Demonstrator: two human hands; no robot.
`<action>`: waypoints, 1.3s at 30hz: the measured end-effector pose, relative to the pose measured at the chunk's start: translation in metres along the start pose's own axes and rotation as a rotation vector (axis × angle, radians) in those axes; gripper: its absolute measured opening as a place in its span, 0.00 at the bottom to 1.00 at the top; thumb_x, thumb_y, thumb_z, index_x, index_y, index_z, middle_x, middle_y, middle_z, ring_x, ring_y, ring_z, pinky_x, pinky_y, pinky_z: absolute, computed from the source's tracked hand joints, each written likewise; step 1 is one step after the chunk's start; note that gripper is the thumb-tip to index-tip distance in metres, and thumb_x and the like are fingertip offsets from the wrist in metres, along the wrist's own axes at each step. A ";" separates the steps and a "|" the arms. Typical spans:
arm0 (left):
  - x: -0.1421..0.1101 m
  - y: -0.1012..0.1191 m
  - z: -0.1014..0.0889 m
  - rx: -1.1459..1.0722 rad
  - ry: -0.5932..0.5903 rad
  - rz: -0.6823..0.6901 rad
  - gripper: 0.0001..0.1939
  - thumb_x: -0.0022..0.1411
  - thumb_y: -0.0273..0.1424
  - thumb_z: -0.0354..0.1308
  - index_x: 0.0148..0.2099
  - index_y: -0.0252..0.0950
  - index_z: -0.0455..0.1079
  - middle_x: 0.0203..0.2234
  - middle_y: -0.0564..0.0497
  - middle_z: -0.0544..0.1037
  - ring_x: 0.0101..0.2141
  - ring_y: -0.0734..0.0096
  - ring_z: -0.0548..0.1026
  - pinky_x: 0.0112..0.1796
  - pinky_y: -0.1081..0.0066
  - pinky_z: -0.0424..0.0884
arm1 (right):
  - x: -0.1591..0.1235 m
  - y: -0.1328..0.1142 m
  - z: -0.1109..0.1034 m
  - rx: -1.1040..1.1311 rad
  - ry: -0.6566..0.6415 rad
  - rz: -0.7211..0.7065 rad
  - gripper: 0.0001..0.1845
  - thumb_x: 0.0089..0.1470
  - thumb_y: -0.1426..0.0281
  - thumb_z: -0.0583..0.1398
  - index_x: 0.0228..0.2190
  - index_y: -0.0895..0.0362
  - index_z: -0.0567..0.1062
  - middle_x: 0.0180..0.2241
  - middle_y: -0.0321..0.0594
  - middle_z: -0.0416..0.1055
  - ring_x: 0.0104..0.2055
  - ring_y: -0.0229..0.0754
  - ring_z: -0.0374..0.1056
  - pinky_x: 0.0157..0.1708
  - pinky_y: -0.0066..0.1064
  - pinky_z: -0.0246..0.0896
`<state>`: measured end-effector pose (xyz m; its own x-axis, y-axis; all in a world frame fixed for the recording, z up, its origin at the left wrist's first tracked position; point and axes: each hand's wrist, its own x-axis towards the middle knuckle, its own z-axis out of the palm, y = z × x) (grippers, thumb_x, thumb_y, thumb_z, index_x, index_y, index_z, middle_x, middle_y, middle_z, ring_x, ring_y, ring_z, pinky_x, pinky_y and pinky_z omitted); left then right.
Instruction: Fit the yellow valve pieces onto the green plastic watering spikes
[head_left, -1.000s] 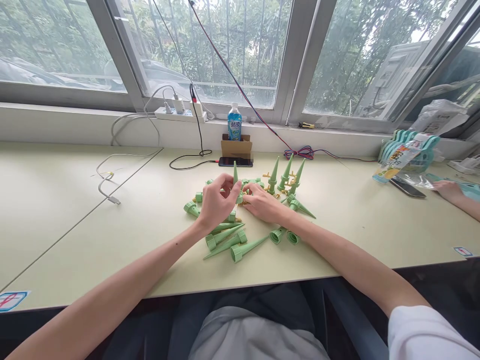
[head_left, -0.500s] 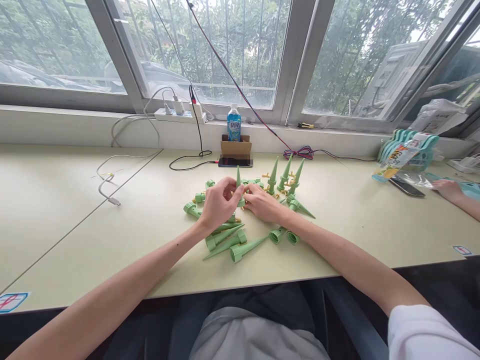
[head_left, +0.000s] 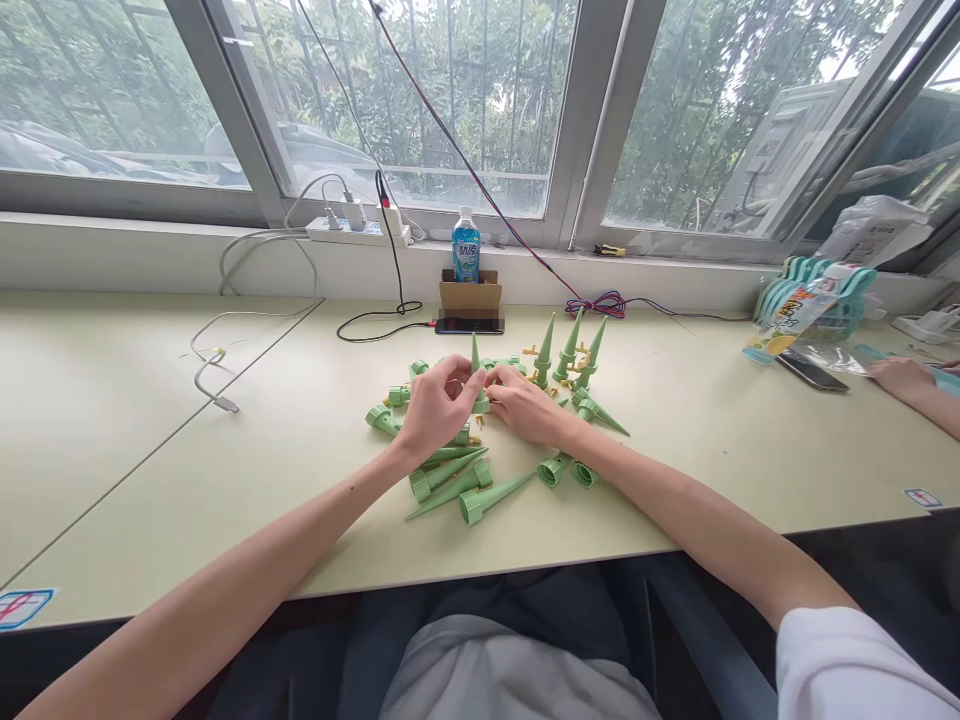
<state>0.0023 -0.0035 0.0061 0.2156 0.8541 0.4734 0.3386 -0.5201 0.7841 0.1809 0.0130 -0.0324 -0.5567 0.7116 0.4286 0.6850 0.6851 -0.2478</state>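
1. A pale-green, tapered plastic spike with a ribbed collar (head_left: 475, 351) is held upright, point up, above the middle of the tabletop (head_left: 300, 470).
2. The spike is grasped between the thumb and fingers of the left hand (head_left: 439, 408). The right hand (head_left: 520, 404) is curled against its collar; whether anything is gripped in those fingers cannot be told, as they hide the spot.
3. Compared with a second ago, the spike is held slightly lower and closer to the right hand. Both hands are thus kept at one piece, and the state of its join cannot be seen.
4. A small yellow plastic fitting (head_left: 480, 421) is seen just below the collar; whether it is attached cannot be told.
5. Three similar green spikes with yellow side fittings (head_left: 568, 354) are stood upright beyond the right hand. Near them, another green spike (head_left: 601, 412) is laid on its side.
6. Closer to the near edge, loose green spikes (head_left: 491, 500) are scattered, and two open-ended green collars (head_left: 553, 470) are turned towards the near side.
7. Farther back, a black phone (head_left: 469, 326) is placed before a brown cardboard box (head_left: 470, 297) and a blue-labelled bottle (head_left: 466, 252). At the far right, another person's hand (head_left: 896, 378) is rested on the tabletop.
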 end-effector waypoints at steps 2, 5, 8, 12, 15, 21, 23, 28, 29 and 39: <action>0.001 0.001 -0.001 -0.075 -0.026 -0.061 0.16 0.61 0.45 0.57 0.35 0.36 0.69 0.21 0.54 0.70 0.19 0.77 0.65 0.20 0.74 0.61 | 0.000 0.001 0.001 -0.006 0.019 -0.008 0.10 0.63 0.75 0.53 0.30 0.60 0.71 0.45 0.49 0.64 0.48 0.47 0.60 0.46 0.41 0.64; 0.003 0.002 -0.002 -0.194 -0.062 -0.158 0.16 0.61 0.45 0.58 0.35 0.36 0.69 0.18 0.56 0.67 0.16 0.79 0.61 0.17 0.74 0.58 | 0.001 0.001 0.001 -0.024 0.046 -0.041 0.11 0.64 0.75 0.52 0.30 0.60 0.71 0.42 0.49 0.65 0.46 0.46 0.59 0.47 0.41 0.63; 0.005 0.005 -0.003 -0.312 -0.093 -0.250 0.14 0.60 0.42 0.58 0.36 0.35 0.69 0.15 0.58 0.63 0.14 0.80 0.58 0.15 0.75 0.53 | 0.000 0.002 0.000 -0.033 0.056 -0.062 0.11 0.65 0.75 0.51 0.31 0.60 0.71 0.41 0.48 0.65 0.45 0.46 0.58 0.46 0.40 0.62; 0.006 0.007 -0.003 -0.386 -0.122 -0.305 0.13 0.60 0.41 0.58 0.37 0.35 0.69 0.14 0.59 0.60 0.13 0.81 0.55 0.15 0.75 0.51 | 0.000 0.003 0.000 -0.048 0.062 -0.068 0.13 0.66 0.73 0.49 0.32 0.60 0.70 0.39 0.48 0.65 0.42 0.45 0.57 0.45 0.39 0.60; 0.006 0.007 -0.002 -0.399 -0.117 -0.310 0.12 0.60 0.40 0.58 0.38 0.35 0.69 0.17 0.57 0.65 0.14 0.82 0.55 0.15 0.75 0.51 | 0.001 0.004 0.001 -0.035 0.093 -0.050 0.15 0.68 0.70 0.47 0.31 0.59 0.69 0.37 0.46 0.66 0.40 0.44 0.58 0.44 0.37 0.59; 0.007 0.004 -0.003 -0.404 -0.088 -0.308 0.14 0.60 0.41 0.58 0.38 0.35 0.68 0.22 0.53 0.72 0.14 0.82 0.56 0.14 0.76 0.53 | 0.003 -0.002 -0.006 0.077 0.311 0.094 0.17 0.68 0.64 0.49 0.30 0.57 0.67 0.33 0.42 0.67 0.37 0.41 0.61 0.40 0.33 0.58; 0.007 0.004 -0.003 -0.410 -0.091 -0.305 0.14 0.60 0.41 0.58 0.38 0.35 0.67 0.27 0.49 0.76 0.14 0.83 0.57 0.14 0.75 0.53 | 0.002 -0.005 -0.009 0.125 0.390 0.108 0.16 0.68 0.63 0.48 0.31 0.56 0.67 0.32 0.41 0.68 0.35 0.40 0.62 0.38 0.31 0.58; 0.006 0.006 -0.002 -0.402 -0.122 -0.329 0.11 0.63 0.39 0.55 0.37 0.36 0.65 0.20 0.54 0.71 0.14 0.81 0.56 0.15 0.75 0.52 | -0.003 -0.013 -0.012 0.243 0.484 0.069 0.15 0.68 0.62 0.49 0.33 0.55 0.67 0.26 0.35 0.67 0.27 0.36 0.61 0.31 0.28 0.58; 0.006 0.006 -0.002 -0.399 -0.131 -0.335 0.10 0.63 0.39 0.55 0.37 0.36 0.64 0.16 0.56 0.67 0.13 0.80 0.56 0.15 0.75 0.52 | -0.004 -0.014 -0.012 0.248 0.492 0.058 0.14 0.68 0.62 0.48 0.33 0.55 0.67 0.26 0.35 0.68 0.27 0.36 0.62 0.32 0.28 0.59; 0.005 0.000 -0.001 -0.388 -0.161 -0.315 0.11 0.63 0.41 0.55 0.36 0.38 0.64 0.11 0.59 0.59 0.13 0.77 0.56 0.16 0.75 0.52 | -0.003 -0.017 -0.011 0.223 0.460 -0.001 0.14 0.68 0.64 0.47 0.36 0.55 0.68 0.31 0.38 0.72 0.32 0.37 0.68 0.35 0.29 0.63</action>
<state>0.0031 0.0007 0.0091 0.3064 0.9405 0.1470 0.0523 -0.1708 0.9839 0.1760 -0.0019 -0.0199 -0.2582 0.6030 0.7548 0.5394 0.7381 -0.4052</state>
